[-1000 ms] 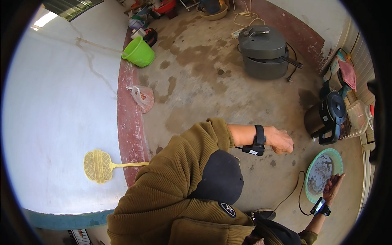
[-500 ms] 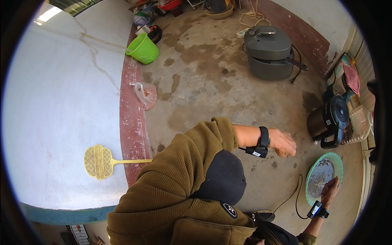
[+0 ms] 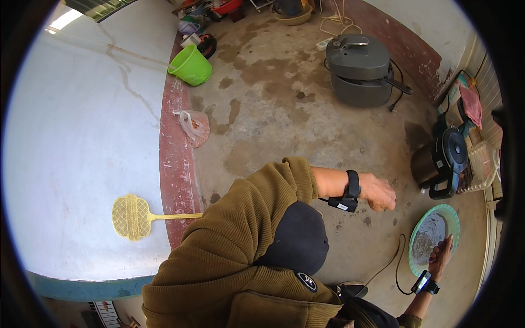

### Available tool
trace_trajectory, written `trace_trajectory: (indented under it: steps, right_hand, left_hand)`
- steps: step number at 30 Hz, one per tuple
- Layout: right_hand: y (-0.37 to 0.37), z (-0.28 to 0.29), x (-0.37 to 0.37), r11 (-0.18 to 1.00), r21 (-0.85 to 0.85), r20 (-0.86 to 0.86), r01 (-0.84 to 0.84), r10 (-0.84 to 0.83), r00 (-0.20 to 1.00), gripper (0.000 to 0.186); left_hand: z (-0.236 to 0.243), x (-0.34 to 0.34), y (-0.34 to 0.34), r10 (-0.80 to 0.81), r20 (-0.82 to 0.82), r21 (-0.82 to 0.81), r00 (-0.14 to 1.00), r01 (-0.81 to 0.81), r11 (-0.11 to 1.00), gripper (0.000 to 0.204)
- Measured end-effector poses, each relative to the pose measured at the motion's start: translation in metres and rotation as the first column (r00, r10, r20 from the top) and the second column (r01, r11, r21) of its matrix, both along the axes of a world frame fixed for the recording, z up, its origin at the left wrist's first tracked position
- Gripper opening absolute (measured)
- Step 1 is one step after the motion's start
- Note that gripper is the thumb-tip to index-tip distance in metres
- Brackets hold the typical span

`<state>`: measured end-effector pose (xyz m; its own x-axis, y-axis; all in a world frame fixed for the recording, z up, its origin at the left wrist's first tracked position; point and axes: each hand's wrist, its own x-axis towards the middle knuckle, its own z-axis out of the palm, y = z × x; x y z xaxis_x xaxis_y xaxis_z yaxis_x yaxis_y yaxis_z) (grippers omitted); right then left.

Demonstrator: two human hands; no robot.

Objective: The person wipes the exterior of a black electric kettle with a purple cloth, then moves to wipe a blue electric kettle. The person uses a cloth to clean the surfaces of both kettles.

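Observation:
My left hand (image 3: 381, 192) hangs beyond my dark-clad knee (image 3: 290, 238), above the concrete floor, fingers curled downward; whatever they may hold is hidden. To its lower right sits a pale green plastic basin (image 3: 418, 229) with shallow, rippled water. My right hand (image 3: 440, 254) is at the basin's near right rim, fingers partly stretched and slightly bent over the water. A large dark electric kettle (image 3: 429, 161) stands just beyond the basin. Both my wrists wear black strapped devices, with a cable looping down from the right one.
A grey cooker (image 3: 358, 82) with cords sits farther back on the stained concrete floor (image 3: 262, 126). Along the left wall are a green bucket (image 3: 191, 68), a plastic bag (image 3: 194, 128) and a yellow swatter (image 3: 132, 217). Plastic containers (image 3: 481, 164) crowd the right wall.
My right hand has shifted inward over the basin, its fingers more bent, and the water's ripples differ. The whole view has shifted slightly. My left hand stays beyond my knee.

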<state>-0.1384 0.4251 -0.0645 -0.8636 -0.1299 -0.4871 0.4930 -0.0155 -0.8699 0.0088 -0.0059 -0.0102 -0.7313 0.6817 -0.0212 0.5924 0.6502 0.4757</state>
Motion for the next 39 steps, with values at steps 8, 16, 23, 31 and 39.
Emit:
trace_trajectory:
  steps: [8,16,23,31,39]
  right_hand:
    - [0.021,-0.015,0.002,0.984,-0.133,0.174,0.121,-0.097,0.980,0.033]
    - [0.069,-0.013,0.013,0.933,0.022,-0.036,0.360,-0.359,0.933,0.037]
    - [0.070,-0.001,0.031,0.884,-0.394,0.105,0.250,-0.227,0.968,0.035]
    - [0.048,-0.003,0.019,0.960,0.249,-0.196,0.125,-0.077,0.978,0.029]
    - [0.083,0.017,0.043,0.684,0.708,-0.127,0.176,-0.122,0.984,0.051]
  left_hand:
    - [-0.010,0.023,-0.018,0.119,-0.407,0.368,0.906,0.044,0.929,0.047]
    - [0.005,0.010,-0.014,-0.054,-0.067,0.057,0.996,0.058,0.997,0.043]
    - [0.006,0.006,-0.003,-0.043,0.056,-0.029,0.997,0.045,0.999,0.043]
    - [0.004,-0.003,0.013,-0.100,0.080,0.014,0.992,0.099,0.995,0.046]
    - [-0.007,-0.012,0.019,-0.183,-0.020,0.202,0.983,0.184,0.962,0.050]
